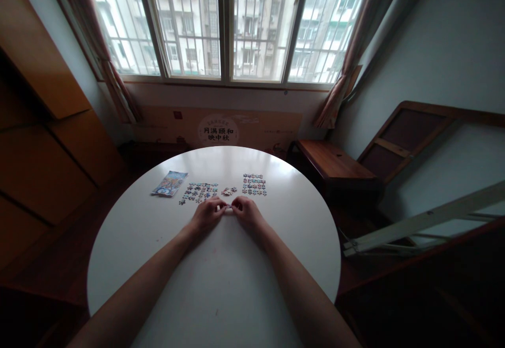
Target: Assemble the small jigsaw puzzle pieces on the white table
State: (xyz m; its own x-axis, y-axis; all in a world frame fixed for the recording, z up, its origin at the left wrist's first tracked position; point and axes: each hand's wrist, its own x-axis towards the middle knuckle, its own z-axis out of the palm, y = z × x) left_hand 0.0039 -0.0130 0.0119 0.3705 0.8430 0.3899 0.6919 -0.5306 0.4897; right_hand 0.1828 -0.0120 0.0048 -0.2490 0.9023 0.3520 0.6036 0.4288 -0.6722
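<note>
Both my hands rest on a round white table [276, 264], fingertips meeting in the middle. My left hand [207, 214] and my right hand [245, 212] each pinch a small jigsaw piece [228, 209] between them; the pieces are tiny and barely show. Just beyond the fingers lies a small clump of joined pieces [228, 191]. A patch of loose puzzle pieces [197, 192] spreads to the left of it. Another patch of pieces [254, 184], set in neat rows, lies to the right. A colourful picture card [170, 183] sits further left.
Behind the table a printed cardboard panel [219, 129] leans under a large barred window [224, 22]. A low wooden bench [331, 161] stands at the right. A wooden frame [406, 137] and a white ladder-like rail [426, 219] lean by the right wall. Wooden cabinets [43, 143] fill the left.
</note>
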